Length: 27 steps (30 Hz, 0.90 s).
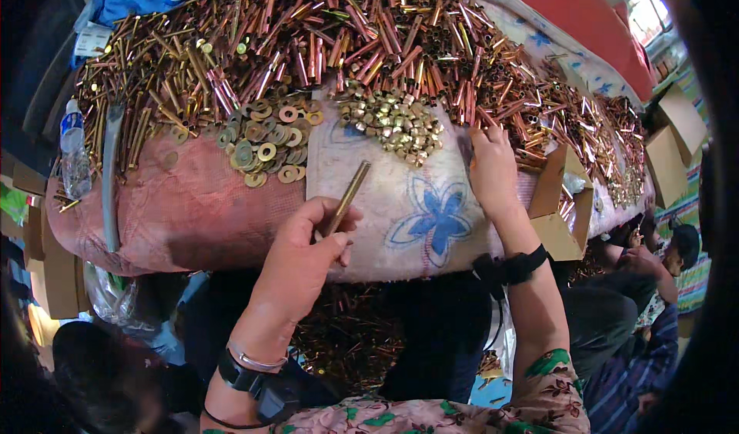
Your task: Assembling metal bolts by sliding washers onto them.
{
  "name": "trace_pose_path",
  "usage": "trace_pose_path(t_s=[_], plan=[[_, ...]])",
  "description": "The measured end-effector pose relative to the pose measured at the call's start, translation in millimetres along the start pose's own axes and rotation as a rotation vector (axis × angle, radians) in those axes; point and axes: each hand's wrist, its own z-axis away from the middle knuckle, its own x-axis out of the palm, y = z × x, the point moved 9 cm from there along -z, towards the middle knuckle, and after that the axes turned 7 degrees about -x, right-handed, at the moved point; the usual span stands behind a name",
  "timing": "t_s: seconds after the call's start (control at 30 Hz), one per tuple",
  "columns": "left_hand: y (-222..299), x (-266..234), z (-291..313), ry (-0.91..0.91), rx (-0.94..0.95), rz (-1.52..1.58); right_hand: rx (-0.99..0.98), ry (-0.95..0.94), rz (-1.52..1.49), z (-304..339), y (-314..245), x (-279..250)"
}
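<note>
My left hand [304, 249] is closed around a brass-coloured threaded rod [352, 191], which slants up and to the right above the white cloth. At the near edge of a large pile of pinkish metal tubes [377, 37], my right hand [493, 164] has its fingers curled together, touching the pieces there. What those fingertips pinch, if anything, is hidden. Just left of the right hand lies a heap of brass-coloured nuts [396, 126]. Flat round washers [269, 141] are heaped further left. More threaded rods [142, 130] lie at the far left of the pile.
A padded pink and white cloth [192, 211] covers the work surface. On its left are a clear plastic bottle [75, 149] and a grey strip [112, 180]. An open cardboard box [560, 203] stands right of my right forearm. Other people [654, 264] sit at the right.
</note>
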Motion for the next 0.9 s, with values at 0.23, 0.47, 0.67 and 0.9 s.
trace_pose_path(t_s=[0.23,0.47,0.67,0.9], plan=[[-2.2,-2.9,2.0,-0.009,-0.105,0.026,0.075,0.136,-0.207,-1.5,-8.5,-21.3],[-5.2,0.8,0.3,-0.049,-0.074,-0.014,0.375,0.251,-0.926,3.1,-12.7,-26.4],[-9.2,3.1,1.6,-0.056,-0.094,-0.027,0.478,0.062,-1.244,12.4,-37.7,8.0],[-8.4,4.3,2.5,-0.077,-0.078,-0.05,0.268,-0.011,-0.817,0.4,-59.5,-2.3]])
